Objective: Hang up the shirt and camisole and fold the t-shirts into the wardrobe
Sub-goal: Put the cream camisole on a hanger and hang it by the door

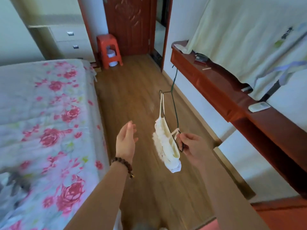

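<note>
Far left there's a bed (41, 113) with a rose-print cover, running along the left side of the wood floor (132, 90). Something dark and blurry sits near the bed's lower left edge, can't tell what it is. Behind the bed's top right corner is a pale drawer unit (69, 42), and just right of that a red plastic stool (110, 50) parked against a carved reddish door (129, 25).

Middle of the shot: the left hand (126, 141) is wide open, palm turned inward, fingers spread and holding nothing, with a brown bead bracelet (123, 165) on the wrist. It hovers just beside the camisole (166, 146) without touching it.

The camisole is cream and lacy, hanging over the floor from a thin dark wire hanger (172, 110). One strap loops over the hanger's far corner, the other sits at the near corner by the fingers. The right hand (194, 146) pinches that near end of the hanger between thumb and fingertips, the rest of the hand loosely curled.

To the right, a reddish wooden desk (216, 83) runs along the wall with a white remote-looking thing (259, 107) near its front edge and small dark items further back. A pale curtain (240, 30) hangs above it.
</note>
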Available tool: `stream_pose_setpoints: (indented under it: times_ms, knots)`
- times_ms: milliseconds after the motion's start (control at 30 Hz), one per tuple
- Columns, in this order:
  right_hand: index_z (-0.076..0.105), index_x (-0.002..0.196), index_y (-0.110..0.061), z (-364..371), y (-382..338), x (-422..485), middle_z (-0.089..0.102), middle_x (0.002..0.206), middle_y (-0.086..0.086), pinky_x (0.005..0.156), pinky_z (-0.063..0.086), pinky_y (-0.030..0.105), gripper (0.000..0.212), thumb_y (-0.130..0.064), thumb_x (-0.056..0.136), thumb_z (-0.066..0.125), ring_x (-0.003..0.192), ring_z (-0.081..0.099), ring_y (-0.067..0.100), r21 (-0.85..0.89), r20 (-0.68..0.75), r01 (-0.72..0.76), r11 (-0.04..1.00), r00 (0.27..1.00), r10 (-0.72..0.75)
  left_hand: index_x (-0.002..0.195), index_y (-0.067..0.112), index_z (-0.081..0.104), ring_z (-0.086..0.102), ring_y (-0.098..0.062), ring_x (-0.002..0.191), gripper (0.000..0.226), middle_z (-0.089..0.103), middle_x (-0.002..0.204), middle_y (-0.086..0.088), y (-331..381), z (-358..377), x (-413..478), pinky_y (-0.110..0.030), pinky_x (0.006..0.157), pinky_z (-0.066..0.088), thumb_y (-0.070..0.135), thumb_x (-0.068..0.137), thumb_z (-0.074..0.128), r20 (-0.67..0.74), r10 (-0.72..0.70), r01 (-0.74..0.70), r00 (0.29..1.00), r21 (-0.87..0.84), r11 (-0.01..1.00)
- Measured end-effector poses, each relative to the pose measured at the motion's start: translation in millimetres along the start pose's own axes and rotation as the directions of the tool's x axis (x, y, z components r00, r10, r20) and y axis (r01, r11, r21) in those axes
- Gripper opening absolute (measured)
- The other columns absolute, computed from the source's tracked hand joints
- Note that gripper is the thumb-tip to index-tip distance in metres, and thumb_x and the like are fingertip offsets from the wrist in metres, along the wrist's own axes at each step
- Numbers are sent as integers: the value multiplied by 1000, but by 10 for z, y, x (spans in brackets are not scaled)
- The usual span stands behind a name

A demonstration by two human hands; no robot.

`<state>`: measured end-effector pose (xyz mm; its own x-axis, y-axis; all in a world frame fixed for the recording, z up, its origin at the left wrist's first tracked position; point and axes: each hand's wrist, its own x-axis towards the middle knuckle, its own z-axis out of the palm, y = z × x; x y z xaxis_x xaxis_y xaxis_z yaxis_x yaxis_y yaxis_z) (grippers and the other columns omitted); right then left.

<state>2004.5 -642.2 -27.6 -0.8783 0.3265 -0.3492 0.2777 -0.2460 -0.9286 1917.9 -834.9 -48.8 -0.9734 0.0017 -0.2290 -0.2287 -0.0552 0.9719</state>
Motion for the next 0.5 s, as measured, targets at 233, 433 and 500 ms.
stream_pose_setpoints:
  times_ms: [233,433,500]
  knots:
    - [64,78,3,253,-484,1113,49,62,9,64,44,27,22,-5,95,51,56,42,17,8,139,-12,1000,990,11,131,26,53,56,-2,110,43,59,117,17,162,222,779,-27,90,50,50,97,42,-134,6,-11,991,-35,999]
    - [69,76,-3,756,-754,2246,54,64,6,65,44,28,24,-4,94,54,59,46,16,14,228,-50,999,973,46,129,28,53,57,-3,109,43,61,114,17,381,261,1855,-30,93,51,52,95,44,-203,19,-33,979,-64,997]
    - [69,78,-2,962,-849,2659,56,64,6,64,45,28,21,-4,93,55,59,47,15,25,232,-53,998,972,46,127,28,54,57,-4,110,41,61,115,16,490,246,2292,-31,93,51,51,95,44,-206,34,-50,978,-72,996]
